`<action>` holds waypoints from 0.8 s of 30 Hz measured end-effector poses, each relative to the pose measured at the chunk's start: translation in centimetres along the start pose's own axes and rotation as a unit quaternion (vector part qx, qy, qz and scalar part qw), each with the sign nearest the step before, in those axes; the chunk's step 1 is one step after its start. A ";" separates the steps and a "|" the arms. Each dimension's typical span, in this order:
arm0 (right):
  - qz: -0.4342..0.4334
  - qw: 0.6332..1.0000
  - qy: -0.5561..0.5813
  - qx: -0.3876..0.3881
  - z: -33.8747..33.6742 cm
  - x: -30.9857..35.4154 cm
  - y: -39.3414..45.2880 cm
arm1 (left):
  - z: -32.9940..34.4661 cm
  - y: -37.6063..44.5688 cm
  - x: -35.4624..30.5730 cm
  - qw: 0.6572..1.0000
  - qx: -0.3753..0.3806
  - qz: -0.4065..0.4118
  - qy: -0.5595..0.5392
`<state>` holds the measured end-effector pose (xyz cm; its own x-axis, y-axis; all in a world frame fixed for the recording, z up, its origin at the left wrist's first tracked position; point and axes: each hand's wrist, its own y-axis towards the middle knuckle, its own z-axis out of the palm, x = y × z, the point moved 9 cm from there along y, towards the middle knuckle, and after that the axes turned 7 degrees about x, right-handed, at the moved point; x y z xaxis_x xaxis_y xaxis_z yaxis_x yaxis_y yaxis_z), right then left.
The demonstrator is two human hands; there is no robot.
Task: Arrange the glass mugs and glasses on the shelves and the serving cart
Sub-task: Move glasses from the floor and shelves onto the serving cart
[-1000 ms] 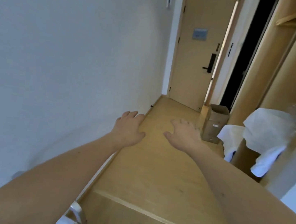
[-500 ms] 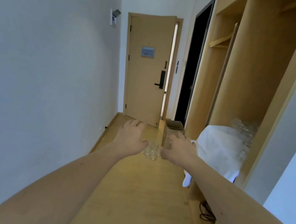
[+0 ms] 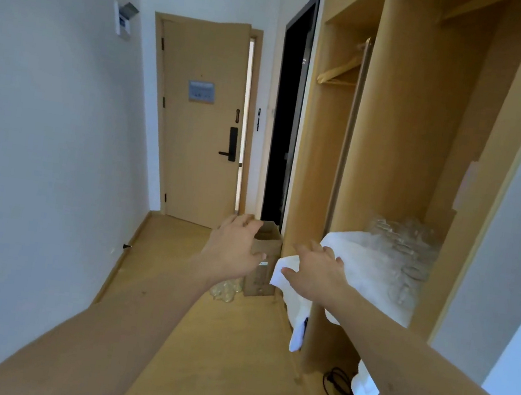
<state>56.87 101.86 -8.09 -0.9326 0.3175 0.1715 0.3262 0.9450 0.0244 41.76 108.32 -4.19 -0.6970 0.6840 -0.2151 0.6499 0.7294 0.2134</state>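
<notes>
Several clear glasses stand on a white cloth covering a shelf inside the wooden wardrobe on the right. More clear glasses sit on the floor beside a cardboard box, partly hidden by my left arm. My left hand is stretched forward in the air with spread fingers, holding nothing. My right hand is also out in front, fingers spread, empty, just left of the cloth's edge.
A closed wooden door ends the corridor, with a dark doorway to its right. A white wall runs along the left. A black cable lies in the wardrobe's lower compartment. The wooden floor stretches ahead.
The view has swung up and right, from the floor to the wardrobe shelf with glasses. Both hands stayed stretched out and empty, now nearer the cloth.
</notes>
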 end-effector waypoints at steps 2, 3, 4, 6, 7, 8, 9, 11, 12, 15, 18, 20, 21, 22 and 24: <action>0.018 1.000 0.001 -0.001 -0.2 0.2 2.3 | 0.0 2.6 1.1 1.000 -0.003 0.020 -0.002; 0.027 1.000 0.002 -0.002 -0.2 0.3 3.4 | 0.1 3.8 1.7 1.000 0.002 0.027 -0.006; 0.038 0.999 0.003 -0.004 -0.4 0.6 4.8 | 0.2 5.4 2.5 0.999 0.009 0.035 -0.009; 0.057 0.998 -0.002 -0.003 -0.6 0.6 6.4 | 0.3 7.3 3.3 0.999 0.021 0.046 -0.014; 0.068 0.998 -0.005 -0.006 -0.9 0.8 7.5 | 0.2 8.6 4.0 0.998 0.023 0.054 -0.018; 0.080 0.997 -0.008 -0.011 -1.1 0.9 8.6 | 0.0 9.9 4.6 0.998 0.021 0.061 -0.019; 0.089 0.996 -0.008 -0.017 -1.5 1.0 9.6 | -0.2 11.1 5.1 0.997 0.015 0.071 -0.017; 0.109 0.994 -0.008 -0.025 -2.1 1.1 11.4 | -0.4 13.5 5.9 0.996 0.013 0.086 -0.013; 0.118 0.993 -0.007 -0.027 -2.3 1.0 12.2 | -0.2 14.5 6.1 0.995 0.019 0.093 -0.014; 0.144 0.989 -0.006 -0.036 -2.4 0.8 13.8 | 0.5 17.3 6.7 0.993 0.035 0.116 -0.014; 0.171 0.985 0.001 -0.035 -2.2 -0.2 14.9 | 1.3 20.0 6.8 0.989 0.042 0.139 -0.025; 0.190 0.981 -0.002 -0.029 -2.0 -1.1 15.6 | 2.0 21.7 6.5 0.987 0.053 0.150 -0.034; 0.198 0.980 -0.005 -0.027 -2.0 -1.7 15.9 | 2.4 22.5 6.4 0.986 0.056 0.154 -0.037; 0.205 0.978 -0.008 -0.026 -2.0 -2.2 16.4 | 2.9 23.3 6.2 0.985 0.057 0.159 -0.040; 0.215 0.976 -0.015 -0.026 -2.0 -3.5 17.4 | 3.9 25.1 5.8 0.983 0.057 0.169 -0.049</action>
<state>66.17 117.07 -6.27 -0.7111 0.6873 0.1485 0.6956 0.7184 0.0059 55.20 130.58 -3.76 -0.4074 0.8807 -0.2416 0.8729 0.4533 0.1806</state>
